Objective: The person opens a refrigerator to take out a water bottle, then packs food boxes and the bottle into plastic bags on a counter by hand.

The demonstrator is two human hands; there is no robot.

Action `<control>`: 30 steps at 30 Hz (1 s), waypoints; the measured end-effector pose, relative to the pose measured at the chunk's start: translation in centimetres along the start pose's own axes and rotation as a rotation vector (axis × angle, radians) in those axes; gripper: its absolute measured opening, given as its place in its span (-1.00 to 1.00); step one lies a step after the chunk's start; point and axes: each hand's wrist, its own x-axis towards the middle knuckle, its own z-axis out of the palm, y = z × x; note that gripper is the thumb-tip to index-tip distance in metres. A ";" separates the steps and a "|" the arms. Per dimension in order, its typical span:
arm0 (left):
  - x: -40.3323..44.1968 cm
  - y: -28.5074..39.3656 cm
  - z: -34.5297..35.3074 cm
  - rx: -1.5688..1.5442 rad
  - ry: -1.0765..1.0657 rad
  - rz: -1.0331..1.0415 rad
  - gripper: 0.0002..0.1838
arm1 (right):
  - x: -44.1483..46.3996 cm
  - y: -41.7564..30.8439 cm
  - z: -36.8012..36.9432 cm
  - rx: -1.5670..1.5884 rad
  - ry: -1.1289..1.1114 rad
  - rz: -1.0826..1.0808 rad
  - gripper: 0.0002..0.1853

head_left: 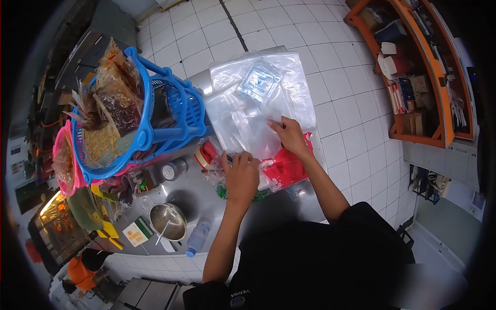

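My right hand [291, 136] is closed, its fingertips pinching the edge of a thin clear plastic bag [258, 132]. My left hand [243, 177] rests palm down at the near left of that bag, index finger apart from the others. Its fingertips touch the plastic, and what lies beneath them is partly hidden. Under and beyond both hands spreads a stack of large clear plastic bags [299, 82], with a blue-printed plastic packet [258, 83] on top. A red plastic bag with white print [287, 168] lies between my hands and my body. Left of my left hand is a red-edged roll of tape [206, 154].
Blue basket [142, 137] and pink basket [64, 150] hold packaged foods on the left. On the metal table [212, 181] stand a can [173, 169], a metal bowl [168, 222] and a water bottle [198, 237]. An orange shelf [423, 77] stands right; a person in orange [81, 273] is at lower left.
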 end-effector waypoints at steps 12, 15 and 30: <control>1.3 3.1 -1.6 0.058 -0.010 -0.083 -0.63 | -2.7 -2.4 -2.3 0.293 0.076 -0.063 -0.87; 0.5 3.2 -0.7 0.067 0.032 -0.090 -0.68 | -4.3 -3.6 -2.3 0.231 0.030 -0.161 -0.80; -2.2 -3.4 4.4 -0.111 0.394 -0.196 -0.57 | -8.3 -18.5 8.4 0.535 -0.526 -0.541 -0.79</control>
